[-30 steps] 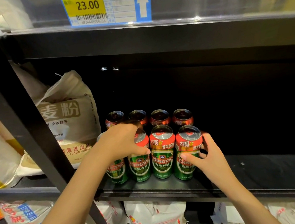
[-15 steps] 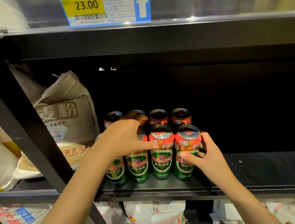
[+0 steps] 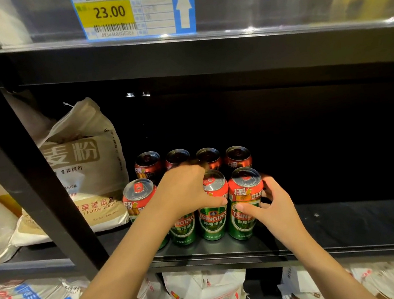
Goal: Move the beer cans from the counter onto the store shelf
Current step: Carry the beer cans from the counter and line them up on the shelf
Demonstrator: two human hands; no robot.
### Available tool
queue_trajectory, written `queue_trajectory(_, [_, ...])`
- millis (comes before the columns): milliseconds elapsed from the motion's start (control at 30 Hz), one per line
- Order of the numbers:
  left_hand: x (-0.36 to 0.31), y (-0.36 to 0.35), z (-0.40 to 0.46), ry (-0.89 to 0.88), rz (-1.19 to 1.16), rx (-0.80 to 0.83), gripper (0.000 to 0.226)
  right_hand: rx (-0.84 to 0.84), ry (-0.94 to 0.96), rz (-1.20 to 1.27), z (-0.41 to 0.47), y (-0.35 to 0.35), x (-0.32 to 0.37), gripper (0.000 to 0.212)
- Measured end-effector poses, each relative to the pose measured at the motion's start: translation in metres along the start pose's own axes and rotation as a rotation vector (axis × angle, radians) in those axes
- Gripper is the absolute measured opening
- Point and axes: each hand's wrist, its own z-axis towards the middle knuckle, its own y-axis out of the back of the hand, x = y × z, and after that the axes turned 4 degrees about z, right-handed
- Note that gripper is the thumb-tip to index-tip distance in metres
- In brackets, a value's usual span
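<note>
Green-and-red aluminium beer cans (image 3: 211,212) stand in two rows on the black metal shelf (image 3: 349,227), left hand (image 3: 186,190) curled over a near-row can, right hand (image 3: 270,208) gripping the rightmost can's (image 3: 243,203) smooth, dentable side; probably full, best held mid-body

Dim overall. Light comes from above and in front: glare streaks run along the clear shelf-edge strip (image 3: 296,0), and the price tag (image 3: 133,9) reads sharp. The shelf interior (image 3: 327,145) falls to near black, with no detail at the back. Front beer cans (image 3: 245,200) catch bright highlights on the lids; the back row sits in shadow. Left hand (image 3: 186,190) shows slight motion blur at the fingertips. Wide-angle bend on the black upright (image 3: 28,175), and the lower corners are smeared.
</note>
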Motion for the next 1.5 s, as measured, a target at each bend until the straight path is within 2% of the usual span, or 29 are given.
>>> queue_trajectory(100, [0.002,-0.001,0.001,-0.008,-0.034,0.01,0.053,0.0,0.003,0.001,0.001,0.0,0.002,0.057])
queue_trajectory(267, [0.006,-0.007,0.003,0.002,-0.087,0.033,0.065,0.021,-0.015,-0.021,0.0,0.001,0.002,0.06])
queue_trajectory(400, [0.005,-0.007,0.0,0.039,-0.056,0.083,0.065,0.039,-0.054,-0.024,-0.008,0.0,0.003,0.057])
queue_trajectory(533, [0.005,-0.002,-0.003,0.031,-0.045,0.1,0.065,0.059,-0.107,-0.02,-0.011,0.0,0.004,0.066])
queue_trajectory(600, [0.006,0.002,-0.004,0.023,-0.033,0.064,0.065,0.074,-0.159,-0.031,-0.015,0.001,0.003,0.072])
queue_trajectory(700, [0.007,0.009,-0.008,0.026,0.007,-0.017,0.05,0.013,-0.213,-0.119,-0.027,0.009,0.005,0.077])
queue_trajectory(800, [0.001,0.02,-0.016,0.075,0.051,-0.084,0.042,-0.049,-0.227,-0.254,-0.054,0.031,0.011,0.071])
queue_trajectory(867, [-0.014,0.028,-0.02,0.041,0.062,-0.181,0.035,-0.082,-0.238,-0.371,-0.083,0.052,0.019,0.066])
queue_trajectory(967, [-0.062,0.031,-0.023,-0.139,-0.034,-0.267,0.037,-0.152,-0.292,-0.542,-0.138,0.087,0.032,0.06])
queue_trajectory(1067, [-0.135,0.028,-0.037,-0.428,-0.148,-0.228,0.04,-0.28,-0.363,-0.685,-0.207,0.12,0.044,0.057])
queue_trajectory(1200, [-0.249,0.021,-0.09,-0.81,-0.304,-0.002,0.044,-0.467,-0.538,-0.756,-0.324,0.153,0.057,0.056])
queue_trajectory(1267, [-0.307,0.015,-0.13,-0.973,-0.376,0.122,0.046,-0.594,-0.596,-0.773,-0.397,0.161,0.062,0.074])
queue_trajectory(1300, [-0.327,0.013,-0.146,-1.028,-0.409,0.153,0.046,-0.647,-0.624,-0.781,-0.426,0.163,0.063,0.076])
queue_trajectory(1400, [-0.404,0.016,-0.227,-1.215,-0.52,0.277,0.052,-0.907,-0.772,-0.74,-0.55,0.161,0.082,0.054])
queue_trajectory(1500, [-0.471,0.021,-0.322,-1.368,-0.625,0.476,0.055,-1.125,-0.948,-0.711,-0.67,0.143,0.107,0.05])
